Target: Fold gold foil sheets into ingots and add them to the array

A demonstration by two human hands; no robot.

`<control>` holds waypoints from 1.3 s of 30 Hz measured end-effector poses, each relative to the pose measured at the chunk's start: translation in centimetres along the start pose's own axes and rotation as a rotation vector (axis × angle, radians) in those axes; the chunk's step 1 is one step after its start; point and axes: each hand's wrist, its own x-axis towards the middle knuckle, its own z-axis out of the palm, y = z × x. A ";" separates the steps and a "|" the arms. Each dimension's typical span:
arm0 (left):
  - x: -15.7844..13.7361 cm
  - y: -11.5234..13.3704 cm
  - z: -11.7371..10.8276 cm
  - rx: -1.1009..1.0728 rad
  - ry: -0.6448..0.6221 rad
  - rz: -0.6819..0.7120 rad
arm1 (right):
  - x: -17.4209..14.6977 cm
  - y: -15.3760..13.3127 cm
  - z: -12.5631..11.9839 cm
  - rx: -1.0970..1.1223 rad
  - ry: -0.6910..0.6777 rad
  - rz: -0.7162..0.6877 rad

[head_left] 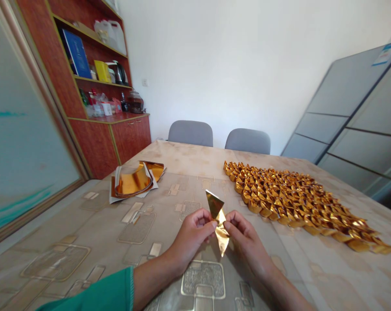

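Note:
Between my two hands, above the table, is a folded piece of gold foil paper (221,239) with a pointed lower end and a triangular upper flap. My left hand (198,226) pinches it from the left, thumb against its middle. From the other side, my right hand (242,229) grips its right edge between thumb and fingers. To the right lie rows of many folded gold foil pieces (289,196), packed close together. A stack of curled gold foil sheets (133,180) with white edges rests on the left part of the table.
A patterned cover lies over the table (143,259). Two grey chairs (190,131) stand at its far side against a white wall. A red-brown shelf cabinet (130,131) with household items is at the back left, and grey panelled doors (331,101) are at the right.

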 end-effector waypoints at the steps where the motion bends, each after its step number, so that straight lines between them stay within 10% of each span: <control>1: 0.0 0.0 0.0 -0.013 -0.012 -0.006 | 0.0 0.1 0.0 -0.013 0.001 0.000; 18: 1.3 0.7 -1.4 -0.110 0.100 -0.078 | 0.1 -1.0 -0.3 -0.118 0.065 -0.082; 27: 0.6 1.1 -1.7 -0.206 -0.070 -0.418 | -0.4 -0.8 -0.9 -0.526 -0.168 -0.403; 39: 0.5 1.7 -1.8 -0.152 -0.062 -0.350 | -0.3 -2.5 -1.4 -0.668 -0.187 -0.673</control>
